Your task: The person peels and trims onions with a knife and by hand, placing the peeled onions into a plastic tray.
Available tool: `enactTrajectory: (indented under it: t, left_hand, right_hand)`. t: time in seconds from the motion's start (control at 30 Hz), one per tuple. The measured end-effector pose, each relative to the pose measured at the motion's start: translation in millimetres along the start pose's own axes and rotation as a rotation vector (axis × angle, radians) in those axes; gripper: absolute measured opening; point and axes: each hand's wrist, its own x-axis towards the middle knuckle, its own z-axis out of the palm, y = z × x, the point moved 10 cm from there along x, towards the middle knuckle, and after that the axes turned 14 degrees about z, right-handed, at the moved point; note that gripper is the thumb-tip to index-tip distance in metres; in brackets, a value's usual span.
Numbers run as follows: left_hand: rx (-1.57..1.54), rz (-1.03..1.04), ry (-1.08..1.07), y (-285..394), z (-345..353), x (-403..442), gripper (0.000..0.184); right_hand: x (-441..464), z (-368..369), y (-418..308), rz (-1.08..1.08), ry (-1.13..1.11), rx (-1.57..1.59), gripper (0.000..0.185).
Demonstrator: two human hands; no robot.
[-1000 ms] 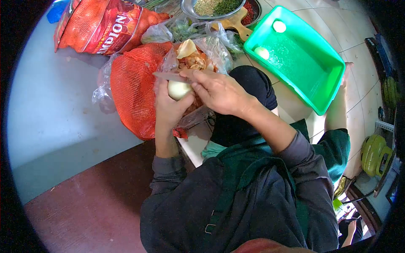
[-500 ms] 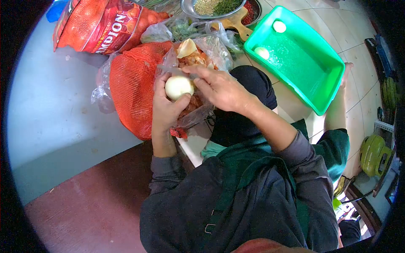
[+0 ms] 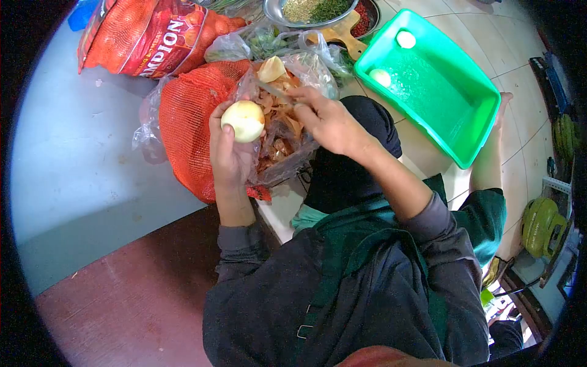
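My left hand (image 3: pixel 226 147) is closed around a peeled, pale onion (image 3: pixel 243 122), which has a brownish patch near its top. In my right hand (image 3: pixel 327 119) is a knife (image 3: pixel 275 92), its thin blade pointing up and left, apart from the onion. Beneath both hands lies a clear plastic bag (image 3: pixel 284 174) filled with brown onion skins (image 3: pixel 284 119). A piece of pale peel (image 3: pixel 271 69) rests on top of the skins. Left of the bag, behind my left hand, is an orange mesh sack (image 3: pixel 189 131).
A green plastic tub (image 3: pixel 452 116) at the right holds two peeled onions. Another red net sack (image 3: pixel 140 40) stands at the back left. Behind are a metal bowl (image 3: pixel 287 22) of chopped ingredients and a wooden board (image 3: pixel 348 37). A green gas cylinder (image 3: pixel 541 226) is far right.
My left hand has moved slightly left and turned the onion, showing its brownish patch. My right hand with the knife has drawn away from the onion to the right.
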Motion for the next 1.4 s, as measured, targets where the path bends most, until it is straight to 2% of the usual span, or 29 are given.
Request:
enactTrajectory:
  t: [0.07, 0.1, 0.2, 0.23, 0.33, 0.53, 0.73, 0.83, 0.93, 1.03, 1.13, 1.23, 1.33, 1.4]
  left_hand:
    - [0.054, 0.02, 0.085, -7, -8, 0, 0.048]
    - [0.081, 0.031, 0.128, -10, -12, 0, 0.043]
    - [0.168, 0.005, 0.096, -18, -11, 0, 0.039]
    - [0.103, 0.004, 0.09, -16, -6, 0, 0.03]
    - [0.132, 0.016, 0.123, -20, -8, -4, 0.033]
    - [0.184, 0.021, 0.134, -17, -3, -6, 0.032]
    - [0.247, 0.05, 0.144, -11, 0, -7, 0.032]
    - [0.281, 0.05, 0.128, -10, -1, -6, 0.034]
    - [0.176, 0.048, 0.101, -12, 3, -6, 0.034]
    - [0.092, 0.008, 0.081, -14, 4, -7, 0.035]
    - [-0.062, -0.038, 0.042, -14, 6, -6, 0.043]
    - [-0.201, -0.005, 0.089, -5, 13, 0, 0.041]
    - [-0.199, 0.016, 0.143, -6, 2, 1, 0.043]
    - [-0.147, 0.017, 0.126, -8, -1, 1, 0.043]
  right_hand:
    - [-6, 5, -12, 0.077, -0.089, 0.07, 0.035]
    - [-9, 10, -21, -0.042, -0.1, 0.13, 0.035]
    - [-16, 21, -30, -0.124, -0.097, 0.084, 0.039]
    - [-16, 23, -30, -0.117, -0.09, 0.058, 0.042]
    - [-18, 22, -33, -0.092, -0.109, 0.035, 0.043]
    - [-22, 19, -36, -0.171, 0.054, -0.106, 0.044]
    - [-18, 17, -35, -0.18, 0.077, -0.101, 0.039]
    - [-15, 8, -33, -0.255, 0.108, 0.121, 0.036]
    - [-10, 2, -26, -0.194, 0.121, 0.154, 0.035]
    - [0, 2, -8, 0.066, 0.01, 0.147, 0.035]
    - [4, -1, 2, 0.022, 0.085, 0.171, 0.035]
    - [10, 0, 18, 0.081, 0.099, 0.141, 0.035]
    - [9, 0, 18, 0.097, 0.091, 0.082, 0.036]
    - [1, 4, 0, 0.019, 0.019, 0.119, 0.036]
